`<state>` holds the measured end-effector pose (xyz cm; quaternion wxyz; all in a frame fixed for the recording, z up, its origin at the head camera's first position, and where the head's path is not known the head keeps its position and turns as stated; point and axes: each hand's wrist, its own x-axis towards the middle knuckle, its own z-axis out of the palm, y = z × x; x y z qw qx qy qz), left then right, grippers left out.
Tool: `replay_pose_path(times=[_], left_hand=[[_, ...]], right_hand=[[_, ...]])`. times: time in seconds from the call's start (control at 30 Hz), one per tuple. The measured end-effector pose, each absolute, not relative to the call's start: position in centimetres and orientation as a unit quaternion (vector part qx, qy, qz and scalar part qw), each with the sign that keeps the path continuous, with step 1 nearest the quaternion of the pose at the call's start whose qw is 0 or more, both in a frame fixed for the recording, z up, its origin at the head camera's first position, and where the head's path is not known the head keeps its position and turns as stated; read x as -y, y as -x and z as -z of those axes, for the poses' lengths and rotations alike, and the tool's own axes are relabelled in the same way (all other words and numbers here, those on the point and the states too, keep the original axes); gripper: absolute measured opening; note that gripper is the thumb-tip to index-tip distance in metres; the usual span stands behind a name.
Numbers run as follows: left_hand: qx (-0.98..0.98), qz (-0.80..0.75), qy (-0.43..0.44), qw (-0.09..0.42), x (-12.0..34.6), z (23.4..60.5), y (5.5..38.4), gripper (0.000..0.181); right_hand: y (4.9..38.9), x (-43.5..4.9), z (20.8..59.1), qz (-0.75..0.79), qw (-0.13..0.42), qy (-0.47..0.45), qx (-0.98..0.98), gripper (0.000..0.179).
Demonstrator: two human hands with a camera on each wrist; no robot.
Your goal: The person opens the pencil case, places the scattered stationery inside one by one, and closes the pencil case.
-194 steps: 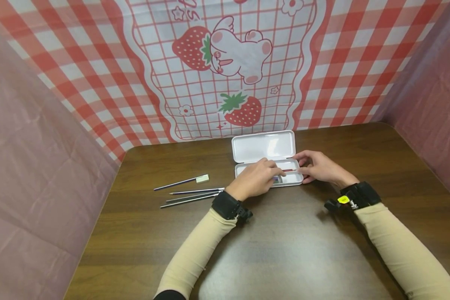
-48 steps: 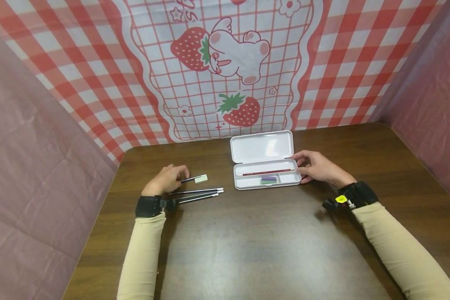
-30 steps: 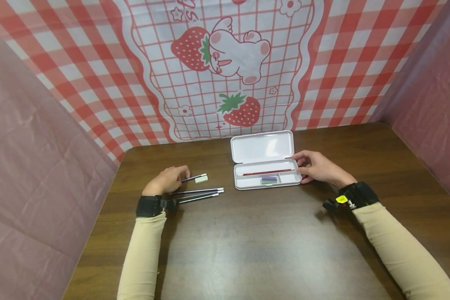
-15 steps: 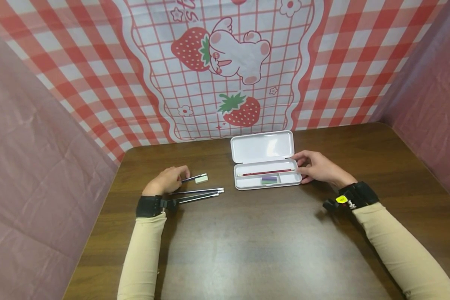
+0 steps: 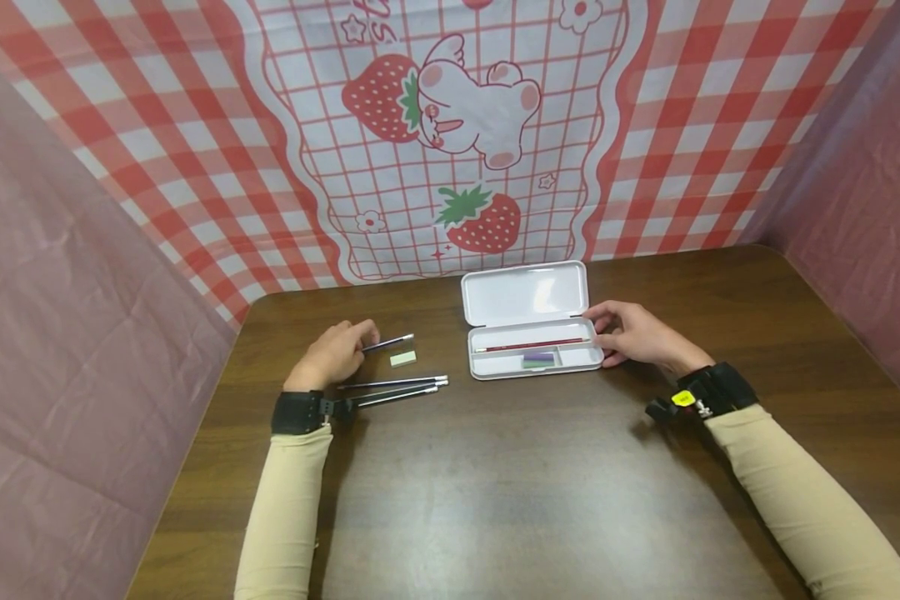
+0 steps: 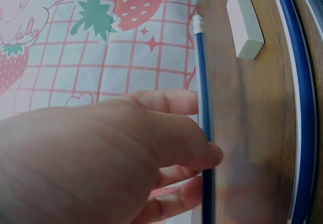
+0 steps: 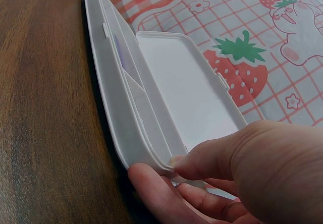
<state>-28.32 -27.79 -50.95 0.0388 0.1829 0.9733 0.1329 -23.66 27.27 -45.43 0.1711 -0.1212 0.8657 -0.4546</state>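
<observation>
My left hand [image 5: 335, 356] pinches a blue pencil [image 6: 203, 77] between thumb and fingers; its white eraser end points right, above a loose eraser [image 5: 402, 359] in the head view. With thumb and fingers, my right hand [image 5: 637, 337] grips the right end of a white pencil case [image 5: 525, 293]. The case's lid is raised toward the back. A red pencil [image 5: 532, 344] lies along its rear compartment, and a small purple and green block [image 5: 537, 361] sits in the front one. The left end of the held pencil is hidden by the hand.
Several more pencils [image 5: 401, 384] lie close together on the wooden table [image 5: 495, 492], just in front of the eraser and partly behind my left wrist. A red checked cloth [image 5: 690, 142] with strawberries hangs behind the table. Pinkish cloths [image 5: 67, 333] border both sides.
Earlier my left hand was over the pencil case, then it moved left to the pencil beside the eraser. Now it has lifted that pencil away from the eraser. My right hand stayed at the case.
</observation>
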Motion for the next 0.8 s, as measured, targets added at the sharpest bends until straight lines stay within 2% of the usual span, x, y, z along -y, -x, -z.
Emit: replay_pose_path(times=[0.17, 0.47, 0.63, 0.8], left_hand=[[-0.975, -0.136, -0.175, 0.003, 27.8, 51.1, 28.8, 0.044], [-0.971, -0.138, -0.182, -0.065, 25.4, 46.3, 25.7, 0.042], [-0.972, -0.154, -0.165, -0.061, 23.4, 42.6, 23.0, 0.037], [-0.975, -0.15, -0.153, -0.061, 22.9, 42.2, 22.6, 0.037]], right_hand=[[23.6, -27.3, 45.4, 0.454, 0.171, 0.12, -0.866, 0.054], [23.6, -27.3, 45.3, 0.453, 0.171, 0.121, -0.867, 0.054], [23.6, -27.3, 45.4, 0.452, 0.169, 0.122, -0.867, 0.054], [23.7, -27.3, 45.6, 0.452, 0.17, 0.121, -0.867, 0.054]])
